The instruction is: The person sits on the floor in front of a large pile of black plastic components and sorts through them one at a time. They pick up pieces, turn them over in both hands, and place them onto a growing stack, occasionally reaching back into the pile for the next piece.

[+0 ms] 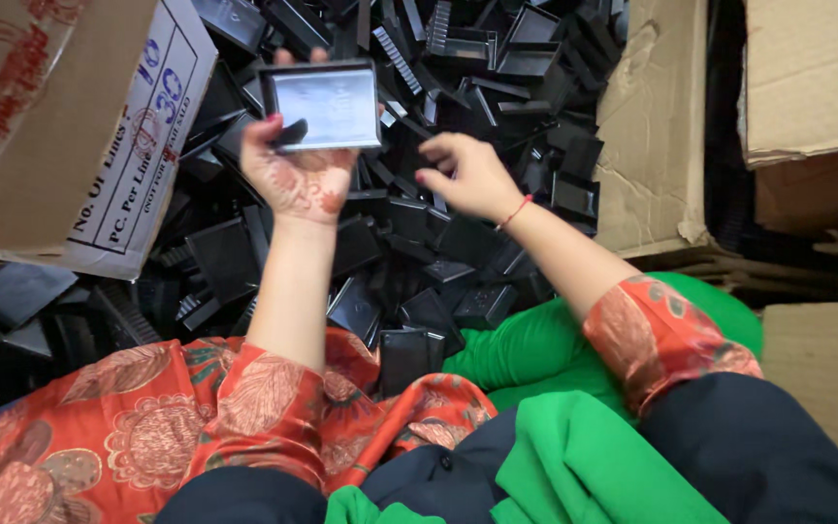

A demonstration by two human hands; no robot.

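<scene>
Black plastic rectangular frame with a pale, glossy panel (325, 105): gripped in the left hand (295, 175), fingers closed around its lower left corner, raised above the heap. Right hand (466, 175): loosely curled, fingers half open, empty, hovering just beside the frame over the pile. Beneath both: a dense heap of loose black plastic parts (458, 262). Surround: printed brown cardboard box flap (99, 146) at left, plain cardboard boxes (807, 87) at right.

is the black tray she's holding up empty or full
Empty. The black tray in the left hand shows only its bare, pale shiny inside; nothing lies in it.
</scene>
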